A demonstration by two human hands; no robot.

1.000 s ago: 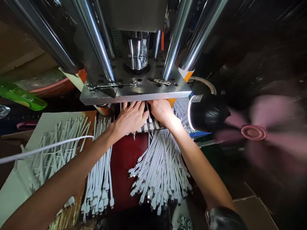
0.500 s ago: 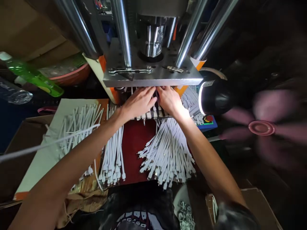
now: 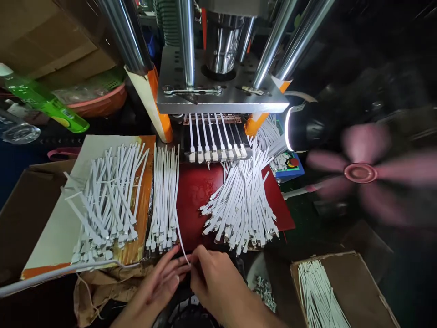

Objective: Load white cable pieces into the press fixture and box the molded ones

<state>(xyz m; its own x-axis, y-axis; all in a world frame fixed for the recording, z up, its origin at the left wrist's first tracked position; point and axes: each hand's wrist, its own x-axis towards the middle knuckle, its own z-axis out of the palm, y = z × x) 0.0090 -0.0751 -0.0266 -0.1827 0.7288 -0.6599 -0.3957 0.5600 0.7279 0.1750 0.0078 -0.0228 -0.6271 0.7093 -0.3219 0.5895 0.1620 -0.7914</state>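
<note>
My left hand (image 3: 160,284) and my right hand (image 3: 213,282) meet at the near edge of the red mat (image 3: 194,191). The right pinches the end of a thin white cable (image 3: 181,243) that leads up to the middle pile of white cables (image 3: 164,200). My left hand lies beside it, fingers loosely extended and touching the right. Under the steel press plate (image 3: 218,100), a row of white cables (image 3: 215,141) sits loaded in the fixture. A larger fan of cables (image 3: 242,205) lies on the mat's right side.
More cables (image 3: 105,200) lie on a white card at left. A cardboard box (image 3: 327,291) with cables stands at lower right. A lit lamp (image 3: 303,130) and a spinning pink fan (image 3: 362,173) are on the right. A green bottle (image 3: 44,107) lies at far left.
Both hands have withdrawn from under the press plate to the near edge of the mat. The fixture's row of cables is now uncovered. My right hand has taken hold of a single cable.
</note>
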